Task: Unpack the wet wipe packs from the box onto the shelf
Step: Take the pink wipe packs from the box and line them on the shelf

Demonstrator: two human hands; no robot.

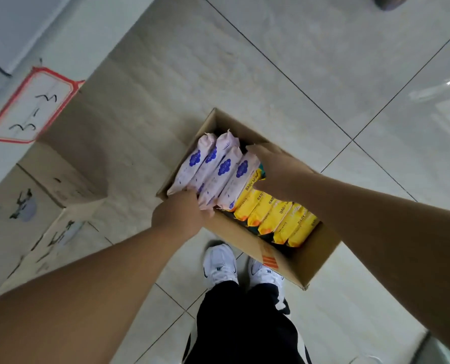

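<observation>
Wet wipe packs [218, 169] stand in a box [245, 240] on the grey tiled floor [323, 61] — four, pink with blue flowers — clamped between left grip [178, 216] and right grip [276, 169].

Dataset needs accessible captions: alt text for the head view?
Seen from above, the left hand and right hand grip a bunch of four pink wet wipe packs in an open cardboard box on a tiled floor. A row of yellow packs stands beside them; white sneakers stand by the box.

place: stockroom | cues: stacked cartons [43, 187], handwritten bay label [29, 106], tiled floor [323, 74]
</observation>
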